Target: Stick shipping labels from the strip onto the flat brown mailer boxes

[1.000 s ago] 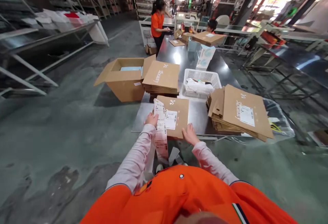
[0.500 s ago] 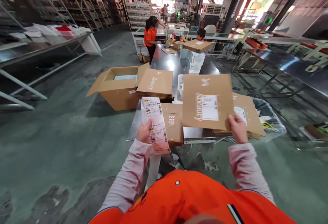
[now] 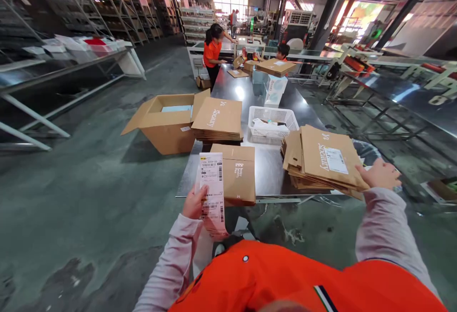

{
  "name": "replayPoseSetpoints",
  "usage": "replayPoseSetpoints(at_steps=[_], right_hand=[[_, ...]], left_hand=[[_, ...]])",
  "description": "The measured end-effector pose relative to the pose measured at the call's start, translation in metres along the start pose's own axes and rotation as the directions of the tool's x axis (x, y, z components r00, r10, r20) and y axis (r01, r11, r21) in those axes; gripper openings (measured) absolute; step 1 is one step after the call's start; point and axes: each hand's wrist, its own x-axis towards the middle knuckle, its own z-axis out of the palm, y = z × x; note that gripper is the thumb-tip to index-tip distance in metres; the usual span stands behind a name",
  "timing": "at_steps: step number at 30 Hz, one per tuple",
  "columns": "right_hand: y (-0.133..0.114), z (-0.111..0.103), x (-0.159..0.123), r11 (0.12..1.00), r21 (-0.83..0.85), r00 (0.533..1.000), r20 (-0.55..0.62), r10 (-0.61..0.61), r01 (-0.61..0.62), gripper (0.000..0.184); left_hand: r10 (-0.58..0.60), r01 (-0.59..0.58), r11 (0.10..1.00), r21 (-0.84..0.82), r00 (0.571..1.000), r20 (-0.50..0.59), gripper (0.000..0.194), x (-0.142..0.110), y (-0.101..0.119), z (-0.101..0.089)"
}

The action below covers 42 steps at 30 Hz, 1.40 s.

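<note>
My left hand [image 3: 193, 202] is closed on a long strip of printed shipping labels [image 3: 212, 190], held up at the near edge of the steel table [image 3: 268, 164]. A flat brown cardboard mailer [image 3: 235, 173] lies on the table just beyond it. My right hand [image 3: 379, 175] rests at the near right corner of the top labelled mailer [image 3: 330, 156] on the stack of labelled mailers [image 3: 307, 171] at the right; its fingers are stretched out over the cardboard.
A stack of unlabelled mailers [image 3: 218, 119] and an open cardboard box [image 3: 164, 121] stand at the table's left. A white plastic basket [image 3: 273, 124] sits mid-table. Two people in orange [image 3: 212, 55] work at the far end. Metal shelving [image 3: 53, 64] lines the left.
My right hand lifted the labelled mailer from in front of me and carried it right onto the stack. My left hand drew the label strip back toward me.
</note>
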Motion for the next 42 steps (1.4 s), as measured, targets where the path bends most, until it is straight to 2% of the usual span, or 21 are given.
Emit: replayPoseSetpoints(at_steps=[2,3,4,5,7,10,11,12,13,14,16,18,19,22,23,27,31,33,36,39,42], right_hand=[[-0.036,0.008,-0.021,0.997,-0.080,0.999,0.034,0.023,-0.020,0.030],[-0.058,0.013,-0.037,0.998,-0.058,0.993,0.111,0.027,-0.020,0.032],[-0.082,0.020,-0.056,1.000,0.017,0.971,0.238,0.011,-0.015,0.033],[-0.106,0.027,-0.078,0.988,0.156,0.918,0.394,-0.045,-0.018,0.036],[-0.155,0.045,-0.129,0.904,0.414,0.704,0.673,-0.226,-0.106,0.043],[-0.215,0.073,-0.207,0.746,0.578,0.390,0.803,-0.450,-0.330,0.049],[-0.230,0.081,-0.229,0.698,0.595,0.309,0.804,-0.508,-0.398,0.053],[-0.241,0.088,-0.248,0.651,0.601,0.258,0.795,-0.550,-0.465,0.057],[-0.250,0.095,-0.263,0.603,0.603,0.242,0.783,-0.573,-0.522,0.060],[-0.256,0.100,-0.276,0.559,0.609,0.262,0.773,-0.578,-0.562,0.060],[-0.262,0.108,-0.293,0.510,0.639,0.356,0.758,-0.547,-0.576,0.054],[-0.263,0.112,-0.302,0.524,0.679,0.413,0.731,-0.543,-0.513,0.046],[-0.262,0.114,-0.306,0.547,0.695,0.407,0.717,-0.565,-0.466,0.043],[-0.261,0.116,-0.311,0.645,0.699,0.325,0.715,-0.619,-0.309,0.038],[-0.262,0.116,-0.310,0.677,0.687,0.325,0.725,-0.608,-0.265,0.036],[-0.270,0.112,-0.301,0.751,0.647,0.414,0.725,-0.551,-0.134,0.021],[-0.274,0.106,-0.296,0.761,0.645,0.448,0.701,-0.556,-0.066,0.019],[-0.274,0.103,-0.297,0.762,0.648,0.470,0.680,-0.563,-0.024,0.020],[-0.271,0.100,-0.298,0.765,0.641,0.476,0.653,-0.589,0.067,0.019],[-0.270,0.101,-0.299,0.763,0.646,0.475,0.663,-0.578,0.026,0.018],[-0.270,0.102,-0.301,0.757,0.651,0.478,0.683,-0.552,-0.056,0.019]], left_hand=[[0.001,-0.001,1.000,0.021,1.000,0.011,0.031,-0.001,-0.004,-0.002],[0.009,-0.009,0.999,0.033,1.000,0.020,0.036,-0.001,-0.007,-0.002],[0.020,-0.021,0.999,0.046,0.999,0.030,0.042,-0.002,-0.009,-0.001],[0.038,-0.040,0.997,0.061,0.998,0.042,0.049,-0.003,-0.012,0.000],[0.084,-0.093,0.991,0.101,0.992,0.095,0.061,-0.005,-0.020,0.004],[0.122,-0.170,0.968,0.185,0.962,0.245,0.064,-0.008,-0.033,0.008],[0.118,-0.190,0.957,0.218,0.945,0.305,0.061,-0.009,-0.038,0.007],[0.109,-0.208,0.945,0.251,0.927,0.360,0.056,-0.010,-0.042,0.007],[0.103,-0.229,0.933,0.277,0.909,0.404,0.052,-0.012,-0.047,0.005],[0.103,-0.252,0.921,0.297,0.894,0.437,0.047,-0.013,-0.050,0.002],[0.131,-0.300,0.897,0.325,0.882,0.453,0.043,-0.015,-0.053,-0.002],[0.163,-0.309,0.892,0.329,0.901,0.403,0.047,-0.015,-0.050,-0.005],[0.167,-0.291,0.901,0.322,0.917,0.363,0.052,-0.014,-0.046,-0.006],[0.133,-0.205,0.934,0.292,0.960,0.247,0.059,-0.010,-0.036,-0.002],[0.124,-0.191,0.937,0.294,0.965,0.231,0.057,-0.009,-0.034,-0.001],[0.149,-0.210,0.930,0.301,0.966,0.211,0.052,-0.007,-0.043,0.003],[0.196,-0.244,0.922,0.299,0.964,0.181,0.046,-0.011,-0.064,0.003],[0.230,-0.276,0.895,0.351,0.959,0.167,0.042,-0.014,-0.071,0.003],[0.281,-0.310,0.844,0.438,0.951,0.131,0.043,-0.021,-0.078,0.004],[0.305,-0.310,0.813,0.492,0.948,0.092,0.049,-0.025,-0.082,0.004],[0.309,-0.288,0.840,0.461,0.951,0.030,0.055,-0.024,-0.083,0.005]])
